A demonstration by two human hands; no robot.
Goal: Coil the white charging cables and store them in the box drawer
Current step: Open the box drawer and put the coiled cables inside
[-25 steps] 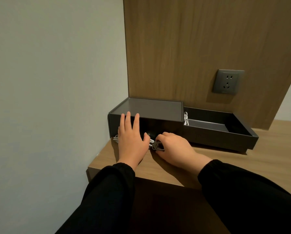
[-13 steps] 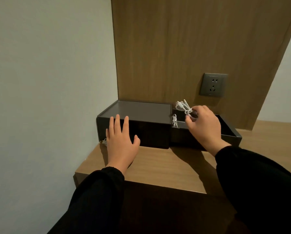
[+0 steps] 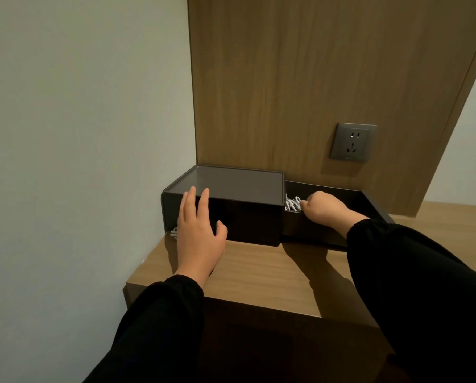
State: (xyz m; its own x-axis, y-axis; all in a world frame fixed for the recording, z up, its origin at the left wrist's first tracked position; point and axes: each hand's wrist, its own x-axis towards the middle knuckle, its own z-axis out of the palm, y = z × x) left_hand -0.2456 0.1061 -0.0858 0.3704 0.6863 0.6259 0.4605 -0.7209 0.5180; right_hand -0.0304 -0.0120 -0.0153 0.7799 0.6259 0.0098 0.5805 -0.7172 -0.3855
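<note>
- Left hand (image 3: 200, 236): spread flat with straight fingers, pressed against the front of the box (image 3: 231, 186); holding nothing.
- Just left of that hand, on the worktop (image 3: 259, 269) at the box's lower corner: a loose white cable (image 3: 174, 233), mostly hidden. Probably light, limp and a little springy. Best pinched across several loops at once, not tugged by a plug end.
- Box top closed; nothing of its inside on show.
- Drawer (image 3: 375, 200): pulled out to the right. At its left end, hard against the box: a coiled cable bundle (image 3: 292, 203).
- Right hand (image 3: 323, 210): down inside the drawer, fingers curled at the bundle, seemingly pinching it. Likely to spring apart once let go, so better tucked into that corner.
- Remaining drawer floor: in shadow or behind the wrist, contents impossible to tell.
</note>
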